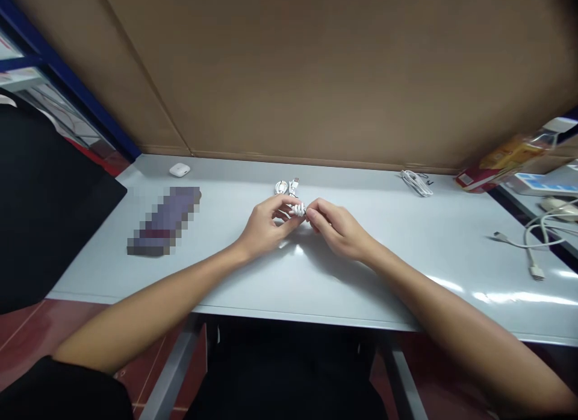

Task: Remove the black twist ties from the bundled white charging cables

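My left hand (271, 223) pinches a small coiled white cable (297, 210) between thumb and fingers, just above the table. Close on its right, my right hand (335, 226) has its thumb and forefinger pressed together at a thin dark tie (306, 213) at the coil's end. My fingertips partly cover the tie. Right behind the hands lie two more white cables on the table, a round coiled cable (280, 187) and a bundled USB cable (293, 187) with its plug pointing away from me.
The grey table (253, 293) ends at a cardboard wall (289, 76). On the left are a white earbud case (179, 169) and a pixelated purple object (167, 221). To the right lie a bundled white cable (416, 182), a red-yellow package (501, 161) and loose white cables (535, 245).
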Action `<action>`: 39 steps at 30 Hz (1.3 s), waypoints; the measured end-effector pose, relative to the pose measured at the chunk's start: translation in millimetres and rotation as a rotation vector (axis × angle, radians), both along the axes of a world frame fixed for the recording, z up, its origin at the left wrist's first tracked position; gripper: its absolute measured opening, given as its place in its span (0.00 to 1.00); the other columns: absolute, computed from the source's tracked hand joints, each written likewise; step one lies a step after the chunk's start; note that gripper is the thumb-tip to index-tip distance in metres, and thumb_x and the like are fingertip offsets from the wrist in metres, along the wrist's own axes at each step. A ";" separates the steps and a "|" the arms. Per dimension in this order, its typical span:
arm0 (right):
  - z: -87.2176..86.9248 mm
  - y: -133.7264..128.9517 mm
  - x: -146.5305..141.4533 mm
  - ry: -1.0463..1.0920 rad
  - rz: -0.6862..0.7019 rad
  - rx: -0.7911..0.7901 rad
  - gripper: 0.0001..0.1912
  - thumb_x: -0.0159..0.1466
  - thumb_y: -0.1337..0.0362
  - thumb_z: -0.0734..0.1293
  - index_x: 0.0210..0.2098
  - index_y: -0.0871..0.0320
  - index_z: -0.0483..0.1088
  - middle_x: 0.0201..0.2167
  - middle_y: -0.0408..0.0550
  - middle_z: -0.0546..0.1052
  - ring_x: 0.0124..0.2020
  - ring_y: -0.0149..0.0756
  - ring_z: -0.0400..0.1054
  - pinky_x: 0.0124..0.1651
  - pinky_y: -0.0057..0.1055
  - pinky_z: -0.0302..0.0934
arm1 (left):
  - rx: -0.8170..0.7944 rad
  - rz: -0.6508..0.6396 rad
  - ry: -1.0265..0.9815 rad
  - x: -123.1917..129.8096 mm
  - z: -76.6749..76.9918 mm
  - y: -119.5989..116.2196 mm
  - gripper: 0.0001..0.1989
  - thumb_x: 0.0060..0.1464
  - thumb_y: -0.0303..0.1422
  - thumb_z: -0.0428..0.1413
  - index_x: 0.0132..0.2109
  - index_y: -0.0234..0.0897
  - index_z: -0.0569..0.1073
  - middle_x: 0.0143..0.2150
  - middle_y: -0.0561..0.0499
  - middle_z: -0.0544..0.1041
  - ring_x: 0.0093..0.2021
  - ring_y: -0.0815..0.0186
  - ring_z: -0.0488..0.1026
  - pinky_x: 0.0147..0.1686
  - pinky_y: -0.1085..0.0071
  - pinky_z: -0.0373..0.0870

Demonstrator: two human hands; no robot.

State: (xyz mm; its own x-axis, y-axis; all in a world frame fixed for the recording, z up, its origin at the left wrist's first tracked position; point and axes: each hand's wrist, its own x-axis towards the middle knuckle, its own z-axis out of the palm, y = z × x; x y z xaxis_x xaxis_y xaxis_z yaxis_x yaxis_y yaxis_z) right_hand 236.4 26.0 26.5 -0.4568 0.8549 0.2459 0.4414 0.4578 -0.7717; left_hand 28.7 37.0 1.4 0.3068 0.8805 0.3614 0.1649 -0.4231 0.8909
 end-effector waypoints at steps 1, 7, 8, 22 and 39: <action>0.6 -0.1 -0.1 0.004 0.002 0.002 0.17 0.77 0.54 0.56 0.33 0.53 0.62 0.29 0.40 0.66 0.29 0.33 0.58 0.34 0.32 0.53 | 0.005 -0.002 -0.014 0.3 -0.1 -0.5 0.14 0.62 0.42 0.63 0.48 0.38 0.78 0.47 0.45 0.81 0.45 0.61 0.78 0.46 0.66 0.75; 9.5 -1.5 -3.9 0.191 0.033 -0.263 0.19 0.72 0.57 0.60 0.25 0.53 0.58 0.24 0.39 0.59 0.25 0.31 0.51 0.29 0.31 0.49 | 0.139 -0.037 -0.021 0.1 1.4 -1.8 0.08 0.63 0.38 0.62 0.45 0.39 0.80 0.47 0.45 0.82 0.49 0.59 0.79 0.50 0.63 0.75; 9.7 -1.3 -4.5 0.238 0.036 -0.335 0.19 0.71 0.59 0.61 0.24 0.53 0.57 0.23 0.39 0.58 0.24 0.31 0.50 0.28 0.31 0.48 | 0.198 -0.033 -0.002 -0.4 2.1 -1.8 0.06 0.63 0.36 0.62 0.44 0.39 0.81 0.48 0.45 0.82 0.50 0.59 0.78 0.51 0.62 0.75; 8.0 1.2 -1.7 0.262 -0.055 -0.399 0.11 0.67 0.62 0.64 0.27 0.55 0.65 0.23 0.39 0.66 0.24 0.31 0.58 0.28 0.30 0.53 | 0.087 -0.041 0.010 -1.7 0.8 -1.8 0.11 0.61 0.40 0.64 0.45 0.38 0.78 0.44 0.47 0.82 0.42 0.62 0.80 0.44 0.66 0.77; 13.1 1.6 1.2 0.212 0.013 -0.287 0.17 0.70 0.50 0.66 0.33 0.56 0.70 0.26 0.39 0.67 0.26 0.30 0.60 0.30 0.29 0.56 | 0.002 0.029 0.111 -3.4 8.2 -2.1 0.16 0.57 0.45 0.66 0.41 0.39 0.73 0.36 0.51 0.78 0.31 0.67 0.74 0.31 0.71 0.69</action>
